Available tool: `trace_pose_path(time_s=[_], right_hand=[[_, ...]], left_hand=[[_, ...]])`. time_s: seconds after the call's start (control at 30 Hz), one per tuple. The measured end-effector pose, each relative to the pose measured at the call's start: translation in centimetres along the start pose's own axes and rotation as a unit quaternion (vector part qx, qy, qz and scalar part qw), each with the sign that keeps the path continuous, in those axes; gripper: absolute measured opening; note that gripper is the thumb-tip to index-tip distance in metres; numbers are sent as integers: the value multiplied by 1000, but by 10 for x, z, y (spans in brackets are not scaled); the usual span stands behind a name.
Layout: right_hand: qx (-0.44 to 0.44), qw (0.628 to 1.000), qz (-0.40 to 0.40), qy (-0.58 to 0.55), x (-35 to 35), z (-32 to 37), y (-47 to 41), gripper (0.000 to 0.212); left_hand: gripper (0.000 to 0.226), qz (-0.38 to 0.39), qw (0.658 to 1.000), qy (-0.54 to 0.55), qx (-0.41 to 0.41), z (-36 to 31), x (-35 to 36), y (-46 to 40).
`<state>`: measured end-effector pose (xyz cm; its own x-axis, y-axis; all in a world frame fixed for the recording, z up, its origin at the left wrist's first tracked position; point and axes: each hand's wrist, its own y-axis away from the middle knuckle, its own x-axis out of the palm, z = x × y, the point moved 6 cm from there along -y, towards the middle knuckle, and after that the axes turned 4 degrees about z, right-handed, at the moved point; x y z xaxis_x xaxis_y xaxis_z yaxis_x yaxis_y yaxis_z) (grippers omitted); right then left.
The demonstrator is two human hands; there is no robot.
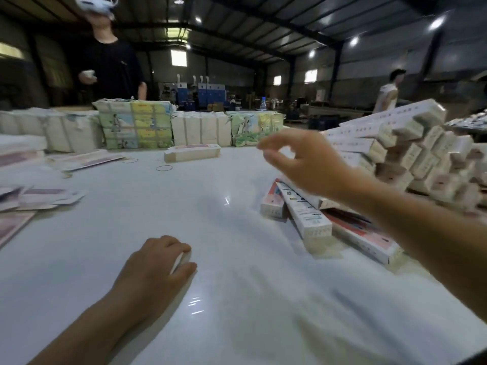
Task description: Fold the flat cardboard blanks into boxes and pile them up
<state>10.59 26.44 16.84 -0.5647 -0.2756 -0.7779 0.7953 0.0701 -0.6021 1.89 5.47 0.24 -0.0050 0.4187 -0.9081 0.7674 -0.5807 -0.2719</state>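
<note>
My right hand [303, 164] hangs in the air over the white table [210, 299], fingers loosely curled and holding nothing. It is just left of a tall pile of folded boxes [400, 151]. Below it, several long folded boxes [305, 214] lie loose and crossed on the table. My left hand [155, 267] rests on the table near me, its fingers and thumb curled round a small white object [180, 260] that I cannot identify. A single folded box [192, 153] lies far across the table. Flat blanks [42, 198] are spread at the left edge.
Strapped bundles of blanks [135, 125] line the table's far edge, with more flat blanks [87, 159] before them. Two rubber bands [164, 168] lie near the far box. A person in black [113, 64] stands opposite; another person [388, 94] is at the back right.
</note>
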Motion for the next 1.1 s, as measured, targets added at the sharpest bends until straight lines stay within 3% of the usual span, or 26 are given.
trace_pose_path(time_s=[0.1,0.17,0.43,0.57,0.6,0.7,0.77,0.87,0.93,1.1], right_hand=[[18,987,161,-6,104,22,35,30],[33,977,210,-8,147,21,54,31],[33,981,187,-33,170,9,65,30],[42,983,172,-58,171,6,64,25],[44,983,172,-55,172,5,65,24],[42,984,165,-52,173,3,64,23],[44,985,159,-56,173,4,64,22],[47,985,157,-50,174,3,64,21],[45,985,159,-51,174,2,63,21],[44,986,155,-50,173,4,62,21]], left_hand=[[40,9,1000,-10,-12,-1,1,2],[35,8,1000,2,-19,-2,-1,3],[28,65,997,13,-40,-2,-2,1],[21,19,972,196,-129,37,-40,-16],[20,-8,969,188,-158,57,-57,-22],[15,-36,967,23,-250,133,-108,-24],[17,-16,943,-78,-322,185,-126,-12],[39,24,894,-166,-415,242,-133,18],[43,44,886,-220,-406,255,-128,25],[29,62,889,-337,-305,244,-117,10]])
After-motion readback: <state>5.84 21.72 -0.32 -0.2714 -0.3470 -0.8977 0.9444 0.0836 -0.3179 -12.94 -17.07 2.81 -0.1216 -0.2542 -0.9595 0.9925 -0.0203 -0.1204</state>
